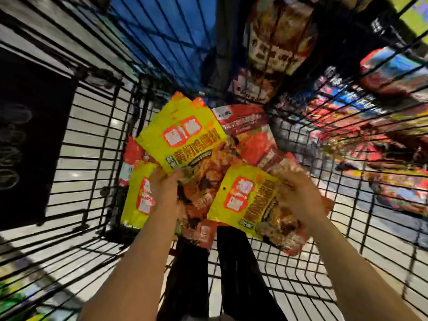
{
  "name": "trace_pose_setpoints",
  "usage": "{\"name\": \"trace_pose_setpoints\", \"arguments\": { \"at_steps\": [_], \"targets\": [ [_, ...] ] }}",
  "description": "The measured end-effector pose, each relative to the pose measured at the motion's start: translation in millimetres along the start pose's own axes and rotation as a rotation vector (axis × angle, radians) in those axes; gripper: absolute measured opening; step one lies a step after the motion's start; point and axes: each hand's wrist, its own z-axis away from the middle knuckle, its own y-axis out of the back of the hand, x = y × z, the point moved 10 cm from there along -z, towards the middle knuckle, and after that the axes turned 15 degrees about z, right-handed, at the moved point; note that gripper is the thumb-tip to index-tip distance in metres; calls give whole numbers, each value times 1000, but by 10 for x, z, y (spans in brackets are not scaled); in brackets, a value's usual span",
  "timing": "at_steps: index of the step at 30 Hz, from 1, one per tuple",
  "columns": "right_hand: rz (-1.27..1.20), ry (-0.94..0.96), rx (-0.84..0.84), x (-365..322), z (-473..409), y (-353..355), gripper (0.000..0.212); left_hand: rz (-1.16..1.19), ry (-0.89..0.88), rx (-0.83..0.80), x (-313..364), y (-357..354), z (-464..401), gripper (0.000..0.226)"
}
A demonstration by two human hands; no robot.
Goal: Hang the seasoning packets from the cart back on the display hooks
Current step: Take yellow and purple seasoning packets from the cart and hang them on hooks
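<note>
Left hand [165, 181]: fingers curled on the lower edge of a yellow packet [183, 133], lifted above the pile.
Right hand [298, 193]: grips a second yellow packet [250, 200].
Cart [97, 144]: holds the remaining packets [250, 135].
Risk: blurred, loose edge grips may let a packet slip back.

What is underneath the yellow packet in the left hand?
Under the yellow packet held by the left hand lie red packets and another yellow one in the cart. Anything deeper is covered.
</note>
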Motion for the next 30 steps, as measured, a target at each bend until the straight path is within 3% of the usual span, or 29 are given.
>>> {"name": "trace_pose_setpoints", "arguments": {
  "at_steps": [3,7,10,11,13,16,18,21,24,27,30],
  "targets": [
    [-102,-65,-58,-10,67,13,13,24,39,-49,-33,-5,4,60],
    [-397,-136,-31,-345,-95,78,6,180,145,-201,-50,-22,128,51],
    [-547,-219,-10,-682,-375,38,18,218,212,-291,-55,-6,219,43],
    [-529,-209,8,-827,-477,40,19,227,214,-296,-79,4,207,43],
    [-398,-122,-15,-1118,-671,-79,14,200,199,-285,-104,11,191,64],
    [-195,15,-166,-1473,-690,-424,39,243,200,-294,-175,-74,187,100],
    [-123,110,-164,-1634,-640,-563,57,245,170,-277,-196,-137,161,108],
    [160,189,-221,-1778,-490,-788,70,100,53,-214,-148,-70,66,96],
    [42,207,-273,-1869,-369,-886,72,35,-59,-187,13,181,-57,76],
    [44,165,-75,-1810,-561,-683,65,-85,-94,-120,183,581,-144,72],
    [97,-36,29,-1500,-802,-501,62,-127,-111,-36,243,954,-200,66]
  ]
}}
